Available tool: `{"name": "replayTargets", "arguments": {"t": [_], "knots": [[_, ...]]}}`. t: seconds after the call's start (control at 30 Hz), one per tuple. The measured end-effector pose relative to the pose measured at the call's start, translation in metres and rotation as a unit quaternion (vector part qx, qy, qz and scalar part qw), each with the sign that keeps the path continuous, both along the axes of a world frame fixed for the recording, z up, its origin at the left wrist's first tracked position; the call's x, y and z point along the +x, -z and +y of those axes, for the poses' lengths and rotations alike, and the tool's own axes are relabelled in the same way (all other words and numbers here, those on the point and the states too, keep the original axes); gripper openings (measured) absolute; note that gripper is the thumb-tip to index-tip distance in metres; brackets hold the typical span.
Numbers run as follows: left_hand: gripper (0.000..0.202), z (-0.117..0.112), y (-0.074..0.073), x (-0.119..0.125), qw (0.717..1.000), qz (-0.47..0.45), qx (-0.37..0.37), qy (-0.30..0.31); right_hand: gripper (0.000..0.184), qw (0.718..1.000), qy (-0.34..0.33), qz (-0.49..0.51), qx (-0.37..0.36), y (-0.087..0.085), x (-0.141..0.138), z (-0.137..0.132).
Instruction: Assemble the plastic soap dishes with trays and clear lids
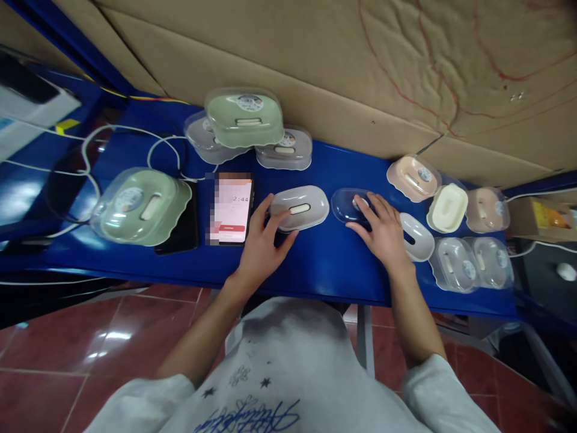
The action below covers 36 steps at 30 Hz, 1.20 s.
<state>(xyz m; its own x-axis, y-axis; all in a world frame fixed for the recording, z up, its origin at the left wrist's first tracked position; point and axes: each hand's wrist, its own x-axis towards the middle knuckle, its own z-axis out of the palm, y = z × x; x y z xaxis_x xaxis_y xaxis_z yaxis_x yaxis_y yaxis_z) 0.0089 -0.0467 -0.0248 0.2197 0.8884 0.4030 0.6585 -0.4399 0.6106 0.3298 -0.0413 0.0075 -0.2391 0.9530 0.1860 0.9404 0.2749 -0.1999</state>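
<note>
Dish (318,210) in pale grey is sitting mid-frame on the counter (324,270), the left hand (264,240) resting open on its left end, the right hand (382,233) lying open over a clear lid (342,206) right of centre

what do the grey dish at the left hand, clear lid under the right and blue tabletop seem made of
Grey dish: probably moulded plastic, satin; smooth, evenly coloured, with a rounded rim.
Clear lid: most likely thin glossy plastic; it is see-through and catches light.
Blue tabletop: glossy, perhaps painted metal or laminate; bright reflections alone can't settle it.
</note>
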Motion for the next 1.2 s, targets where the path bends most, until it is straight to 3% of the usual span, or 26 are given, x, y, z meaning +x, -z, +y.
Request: {"name": "replayTargets", "arguments": {"t": [0.1, 0.2, 0.3, 0.5, 0.67, 0.83, 1.03, 1.2], "knots": [[0.050, -0.001, -0.001, 0.000, 1.000, -0.020, -0.016, 0.013, 0.060, 0.997, 0.007, 0.074, 0.033, -0.002, -0.017, -0.003], [0.070, -0.001, 0.000, 0.001, 0.997, -0.040, -0.036, 0.057, 0.051, 0.989, -0.042, 0.133, 0.052, -0.004, -0.045, -0.012], [0.085, 0.001, 0.002, 0.002, 0.993, -0.062, -0.034, 0.097, 0.039, 0.984, -0.097, 0.129, 0.072, -0.005, -0.069, -0.019], [0.098, 0.001, 0.007, 0.001, 0.993, -0.069, -0.063, 0.078, 0.041, 0.980, -0.169, 0.091, 0.049, -0.002, -0.068, -0.023], [0.089, 0.000, 0.005, -0.002, 0.994, -0.035, -0.065, 0.077, 0.050, 0.980, -0.189, 0.067, -0.008, 0.005, -0.052, -0.029], [0.087, -0.002, 0.001, 0.001, 0.993, -0.029, -0.068, 0.096, 0.063, 0.983, -0.182, 0.021, -0.007, 0.002, -0.051, -0.038], [0.080, -0.006, -0.002, 0.010, 0.993, 0.004, -0.062, 0.095, 0.056, 0.988, -0.152, -0.027, 0.020, 0.001, -0.050, -0.060], [0.065, 0.018, -0.025, 0.022, 0.998, 0.004, -0.020, 0.055, 0.068, 0.997, -0.060, -0.037, 0.021, 0.001, -0.037, -0.045]]}}
